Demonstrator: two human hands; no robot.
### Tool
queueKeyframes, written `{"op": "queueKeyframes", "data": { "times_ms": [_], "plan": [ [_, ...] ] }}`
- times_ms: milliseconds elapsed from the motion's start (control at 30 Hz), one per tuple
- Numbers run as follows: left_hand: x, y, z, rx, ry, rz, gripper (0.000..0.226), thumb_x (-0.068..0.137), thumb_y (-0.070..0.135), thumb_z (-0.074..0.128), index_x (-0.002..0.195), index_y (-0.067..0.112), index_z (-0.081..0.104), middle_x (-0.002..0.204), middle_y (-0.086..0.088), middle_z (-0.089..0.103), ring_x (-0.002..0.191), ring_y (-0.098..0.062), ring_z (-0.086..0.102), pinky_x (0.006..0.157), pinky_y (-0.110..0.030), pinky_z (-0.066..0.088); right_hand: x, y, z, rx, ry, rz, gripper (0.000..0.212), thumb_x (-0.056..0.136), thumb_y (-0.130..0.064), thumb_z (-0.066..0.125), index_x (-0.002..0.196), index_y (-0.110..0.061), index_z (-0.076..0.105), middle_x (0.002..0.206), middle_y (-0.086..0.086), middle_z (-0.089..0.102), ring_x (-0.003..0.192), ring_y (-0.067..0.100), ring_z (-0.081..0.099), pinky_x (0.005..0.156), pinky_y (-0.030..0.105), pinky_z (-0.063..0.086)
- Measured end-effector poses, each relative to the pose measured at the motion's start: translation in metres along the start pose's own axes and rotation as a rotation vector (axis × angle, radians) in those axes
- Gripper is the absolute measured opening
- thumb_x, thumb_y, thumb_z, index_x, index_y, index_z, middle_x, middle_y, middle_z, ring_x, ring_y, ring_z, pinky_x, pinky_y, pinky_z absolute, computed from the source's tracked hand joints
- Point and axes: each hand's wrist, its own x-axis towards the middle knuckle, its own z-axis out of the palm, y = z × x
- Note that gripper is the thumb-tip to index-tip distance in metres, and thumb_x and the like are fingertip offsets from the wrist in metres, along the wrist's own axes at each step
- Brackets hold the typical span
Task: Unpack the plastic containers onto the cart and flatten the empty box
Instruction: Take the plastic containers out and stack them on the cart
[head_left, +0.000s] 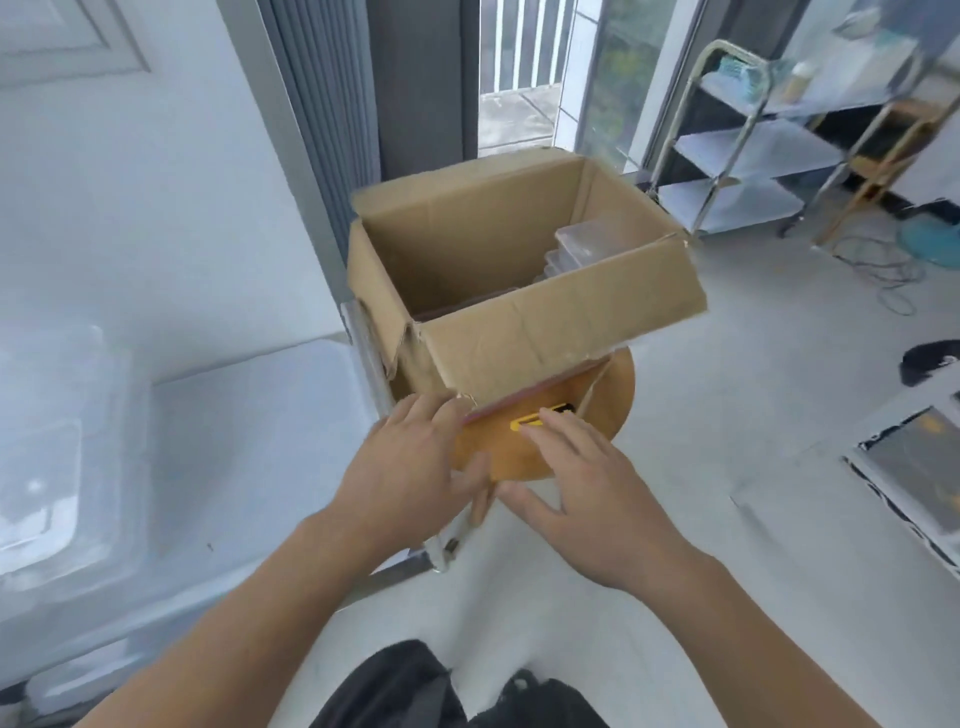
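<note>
An open cardboard box (540, 322) stands on a round wooden stool (597, 410), its flaps up. Clear plastic containers (597, 241) show inside at the box's right end. On the stool in front of the box lies a yellow and black box cutter (537, 420). My left hand (415, 462) is spread with its fingertips against the lower near corner of the box. My right hand (576, 488) hovers open just before the cutter, fingertips at its edge. A clear plastic container (57, 447) sits on the steel cart top (249, 457) at left.
A metal shelf trolley (753, 150) stands at the back right beside a glass door. Cables and a teal object lie on the floor at right. A metal-framed panel (914, 467) lies at the right edge. Dark clothing shows at the bottom.
</note>
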Motion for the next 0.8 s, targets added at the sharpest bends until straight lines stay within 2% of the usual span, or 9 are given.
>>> {"op": "queueKeyframes", "data": {
  "times_ms": [200,367,500,667,800],
  "plan": [
    [0.047,0.018,0.01,0.007,-0.049,0.041,0.056,0.098,0.053,0.043,0.148,0.027,0.039,0.156,0.009,0.034,0.144,-0.014,0.029,0.115,-0.032,0.028,0.018,0.043,-0.019,0.08,0.038,0.069,0.066,0.097,-0.062,0.042,0.153,-0.03,0.032,0.163,-0.013,0.019,0.149,0.006,0.012,0.122,0.031,0.018],
    [0.106,0.015,0.016,-0.017,-0.061,0.026,0.062,0.097,0.055,0.04,0.149,0.023,0.039,0.156,0.006,0.035,0.143,-0.016,0.031,0.115,-0.036,0.032,0.069,0.073,-0.045,0.043,0.036,0.069,0.063,0.098,-0.058,0.044,0.153,-0.03,0.032,0.162,-0.015,0.019,0.148,0.005,0.012,0.12,0.03,0.017],
    [0.165,0.009,0.008,-0.035,-0.048,0.005,0.085,0.078,0.068,0.017,0.144,0.021,0.045,0.152,0.007,0.04,0.139,-0.017,0.036,0.11,-0.034,0.035,0.13,0.088,-0.071,0.019,0.011,0.05,0.066,0.097,-0.061,0.043,0.154,-0.029,0.031,0.163,-0.013,0.018,0.15,0.007,0.011,0.122,0.032,0.017],
    [0.23,-0.008,0.003,-0.061,-0.03,-0.023,0.06,0.097,0.054,0.045,0.149,0.023,0.039,0.157,0.005,0.034,0.146,-0.016,0.027,0.115,-0.035,0.031,0.203,0.096,-0.096,-0.037,0.008,-0.01,0.068,0.096,-0.063,0.04,0.153,-0.026,0.033,0.162,-0.01,0.021,0.149,0.007,0.013,0.121,0.03,0.016],
    [0.26,-0.02,-0.001,-0.086,-0.052,-0.088,0.071,0.088,0.059,0.032,0.149,0.023,0.039,0.157,0.007,0.034,0.145,-0.014,0.027,0.113,-0.031,0.03,0.249,0.097,-0.108,-0.051,-0.046,-0.058,0.064,0.097,-0.059,0.042,0.153,-0.028,0.034,0.161,-0.013,0.022,0.148,0.004,0.014,0.119,0.028,0.016]
  ]
}}
